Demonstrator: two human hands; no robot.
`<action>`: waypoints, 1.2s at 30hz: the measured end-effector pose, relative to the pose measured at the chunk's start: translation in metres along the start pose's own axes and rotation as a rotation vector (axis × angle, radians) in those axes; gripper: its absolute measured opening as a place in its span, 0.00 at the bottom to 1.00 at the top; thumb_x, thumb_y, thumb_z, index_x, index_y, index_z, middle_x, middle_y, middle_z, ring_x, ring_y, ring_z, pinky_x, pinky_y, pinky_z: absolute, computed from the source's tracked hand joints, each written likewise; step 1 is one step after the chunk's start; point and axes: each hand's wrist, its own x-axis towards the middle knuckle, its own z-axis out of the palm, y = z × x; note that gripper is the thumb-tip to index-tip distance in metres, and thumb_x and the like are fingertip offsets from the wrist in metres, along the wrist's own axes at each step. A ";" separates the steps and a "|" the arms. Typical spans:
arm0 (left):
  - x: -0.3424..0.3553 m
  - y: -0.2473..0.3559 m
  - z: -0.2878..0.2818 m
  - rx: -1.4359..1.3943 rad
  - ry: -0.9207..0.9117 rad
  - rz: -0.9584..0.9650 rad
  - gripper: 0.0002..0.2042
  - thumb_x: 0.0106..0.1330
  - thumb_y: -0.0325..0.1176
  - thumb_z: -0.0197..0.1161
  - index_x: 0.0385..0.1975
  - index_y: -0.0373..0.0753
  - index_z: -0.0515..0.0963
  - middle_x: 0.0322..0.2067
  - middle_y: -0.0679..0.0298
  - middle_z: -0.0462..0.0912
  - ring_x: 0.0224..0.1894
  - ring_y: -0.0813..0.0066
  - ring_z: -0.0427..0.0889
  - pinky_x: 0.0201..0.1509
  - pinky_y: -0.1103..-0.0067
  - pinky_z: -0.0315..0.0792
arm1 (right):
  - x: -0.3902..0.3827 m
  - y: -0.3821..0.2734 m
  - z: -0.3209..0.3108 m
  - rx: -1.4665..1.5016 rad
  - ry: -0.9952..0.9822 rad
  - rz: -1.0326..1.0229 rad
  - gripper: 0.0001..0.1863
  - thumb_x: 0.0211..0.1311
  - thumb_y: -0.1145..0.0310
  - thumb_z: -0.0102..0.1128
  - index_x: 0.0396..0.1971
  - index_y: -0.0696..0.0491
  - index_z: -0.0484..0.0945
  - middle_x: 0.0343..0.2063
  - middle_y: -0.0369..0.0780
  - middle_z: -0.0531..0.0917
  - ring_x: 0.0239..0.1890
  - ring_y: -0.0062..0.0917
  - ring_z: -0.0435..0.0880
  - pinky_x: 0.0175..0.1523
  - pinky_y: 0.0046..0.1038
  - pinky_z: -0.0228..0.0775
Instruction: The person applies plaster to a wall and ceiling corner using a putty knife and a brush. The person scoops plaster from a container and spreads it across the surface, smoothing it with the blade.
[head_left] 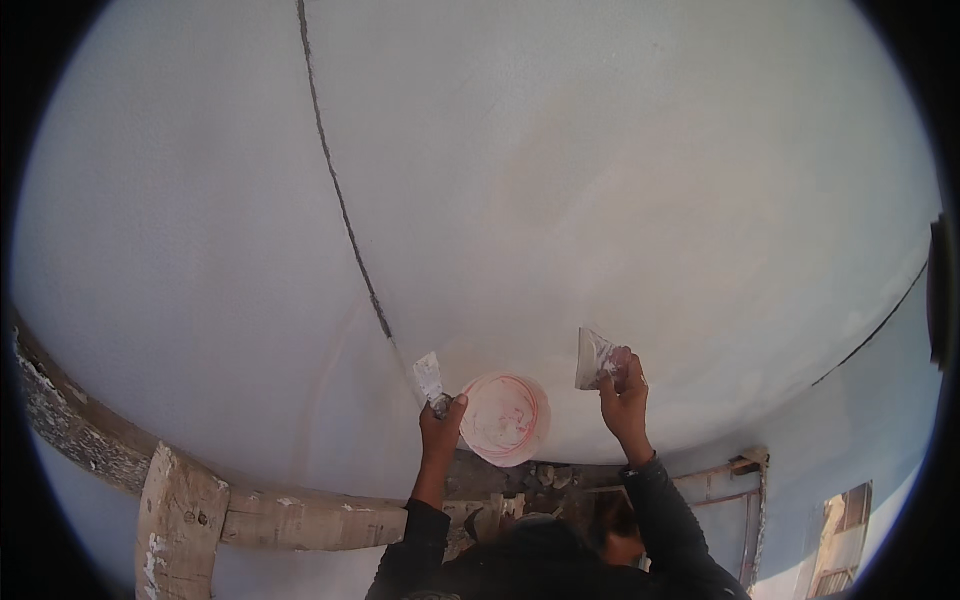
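Observation:
My left hand [440,432] is closed around the handle of a small putty knife [427,374], its pale-smeared blade pointing up. Beside its thumb, with the rim at or touching the hand, is a round whitish bucket [545,418] with pink-streaked white paste inside. Whether this hand also bears the bucket, I cannot tell. To the right of the bucket, my right hand [625,405] grips a wide putty knife [590,358], blade toward the left, close to the pale plastered wall [600,200]. White residue shows on that tool and on the fingers.
A dark narrow groove [338,190] runs down the wall toward my left hand; another dark line [870,340] lies far right. Rough wooden beams [300,520] cross the lower left, joined to a thick post [180,520]. Rubble [555,475] and a metal frame [752,500] appear below.

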 end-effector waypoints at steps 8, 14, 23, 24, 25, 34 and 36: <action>-0.010 0.025 0.013 0.187 -0.156 -0.006 0.21 0.64 0.42 0.78 0.44 0.31 0.81 0.31 0.63 0.86 0.31 0.82 0.83 0.37 0.79 0.79 | -0.054 -0.034 0.009 -0.517 -0.648 -0.270 0.15 0.69 0.71 0.60 0.52 0.57 0.83 0.44 0.44 0.89 0.43 0.44 0.88 0.47 0.44 0.82; -0.009 0.007 0.015 0.275 -0.200 0.188 0.21 0.61 0.44 0.80 0.37 0.34 0.78 0.27 0.61 0.85 0.29 0.81 0.81 0.34 0.78 0.78 | -0.072 -0.021 0.024 -0.825 -0.859 -0.153 0.15 0.69 0.70 0.61 0.52 0.56 0.84 0.45 0.45 0.90 0.47 0.44 0.88 0.48 0.41 0.82; -0.017 0.018 0.017 0.309 -0.181 0.338 0.19 0.61 0.41 0.80 0.30 0.38 0.74 0.22 0.65 0.81 0.27 0.84 0.75 0.32 0.78 0.75 | -0.112 0.027 0.037 -0.427 -0.871 0.143 0.18 0.71 0.68 0.61 0.58 0.52 0.84 0.41 0.54 0.89 0.45 0.44 0.89 0.47 0.40 0.82; -0.016 0.016 0.016 0.326 -0.164 0.338 0.19 0.61 0.40 0.80 0.30 0.38 0.74 0.22 0.65 0.81 0.27 0.84 0.75 0.32 0.78 0.75 | -0.115 0.027 0.040 -0.335 -0.837 0.212 0.18 0.72 0.67 0.61 0.58 0.53 0.83 0.41 0.51 0.89 0.43 0.41 0.89 0.47 0.38 0.81; -0.015 0.015 0.015 0.344 -0.147 0.339 0.19 0.61 0.40 0.80 0.30 0.38 0.74 0.22 0.65 0.81 0.27 0.84 0.75 0.32 0.78 0.75 | -0.120 0.029 0.043 -0.244 -0.802 0.281 0.18 0.74 0.66 0.61 0.59 0.54 0.83 0.40 0.49 0.90 0.41 0.38 0.89 0.47 0.36 0.80; -0.019 0.021 0.018 0.305 -0.174 0.244 0.17 0.65 0.41 0.78 0.33 0.37 0.76 0.25 0.67 0.82 0.30 0.83 0.76 0.35 0.78 0.75 | -0.148 0.042 0.084 0.502 -0.596 0.780 0.18 0.81 0.64 0.58 0.62 0.59 0.80 0.44 0.30 0.87 0.42 0.12 0.81 0.50 0.22 0.76; -0.013 0.016 0.017 0.231 -0.130 0.200 0.16 0.67 0.41 0.76 0.36 0.36 0.78 0.27 0.69 0.82 0.31 0.83 0.76 0.37 0.79 0.75 | -0.142 0.024 0.083 0.586 -0.523 0.810 0.18 0.81 0.65 0.58 0.62 0.58 0.81 0.44 0.31 0.87 0.42 0.12 0.82 0.50 0.22 0.77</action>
